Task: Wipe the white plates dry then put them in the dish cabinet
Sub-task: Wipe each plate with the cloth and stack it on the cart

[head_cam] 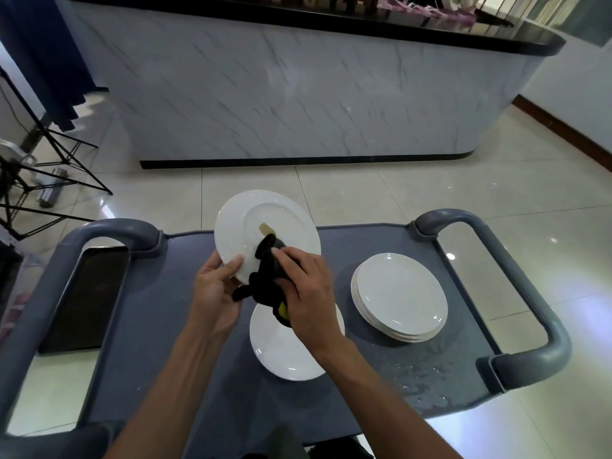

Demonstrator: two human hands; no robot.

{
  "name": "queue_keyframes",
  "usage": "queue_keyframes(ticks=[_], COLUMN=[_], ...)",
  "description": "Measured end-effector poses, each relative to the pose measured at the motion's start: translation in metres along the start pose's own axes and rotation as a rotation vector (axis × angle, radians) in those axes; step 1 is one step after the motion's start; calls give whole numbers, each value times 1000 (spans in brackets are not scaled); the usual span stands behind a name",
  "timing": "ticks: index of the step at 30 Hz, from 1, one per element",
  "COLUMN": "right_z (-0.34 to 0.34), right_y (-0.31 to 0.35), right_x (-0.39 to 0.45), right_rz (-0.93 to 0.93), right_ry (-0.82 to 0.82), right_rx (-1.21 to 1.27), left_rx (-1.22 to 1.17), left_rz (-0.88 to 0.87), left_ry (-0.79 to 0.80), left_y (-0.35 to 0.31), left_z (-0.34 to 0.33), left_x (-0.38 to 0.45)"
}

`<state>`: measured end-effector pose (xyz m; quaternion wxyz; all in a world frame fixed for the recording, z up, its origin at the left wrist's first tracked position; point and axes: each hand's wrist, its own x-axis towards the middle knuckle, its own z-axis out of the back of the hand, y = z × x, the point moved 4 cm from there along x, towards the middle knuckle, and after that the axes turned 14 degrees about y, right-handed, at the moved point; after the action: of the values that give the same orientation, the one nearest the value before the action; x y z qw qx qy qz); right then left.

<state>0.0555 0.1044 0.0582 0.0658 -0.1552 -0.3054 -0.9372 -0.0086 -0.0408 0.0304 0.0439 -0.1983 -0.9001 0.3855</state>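
While the left hand (217,289) grips a tilted white plate (261,233) by its rim above the grey cart (172,293), the right hand (306,286) presses a black cloth (265,279) against it, fingers curled round the cloth; a plate stack (400,296) lies nearby.

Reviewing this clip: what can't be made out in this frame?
- Head view: dish cabinet not in view.
- Lone plate on the cart: near part covered by the right hand and black cloth.
- Stack of plates: exact count unclear; only rim edges show.
- Held plate: lower rim hidden by the left hand; wet or dry cannot be told.
- Countertop items: cut off by the top edge.
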Motion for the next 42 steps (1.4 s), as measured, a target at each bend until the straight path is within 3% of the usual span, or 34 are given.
queue_keyframes(ticks=[5,15,28,34,42], right_z=[4,41,114,161,216], right_y=[-13,-67,-129,-159,-196], right_x=[-2,5,-10,-26,-52], right_rz=[32,-266,-348,-302,-283], right_ry=[1,-18,-124,-172,-242], right_rx=[-21,256,327,352,350], left_rx=[22,69,299,603,1335], left_rz=[11,67,76,-13,-259], left_ry=[-14,37,89,125,93], left_y=[1,9,36,64,105], left_z=[4,4,-48,-106,-183], left_x=[0,-2,7,22,38])
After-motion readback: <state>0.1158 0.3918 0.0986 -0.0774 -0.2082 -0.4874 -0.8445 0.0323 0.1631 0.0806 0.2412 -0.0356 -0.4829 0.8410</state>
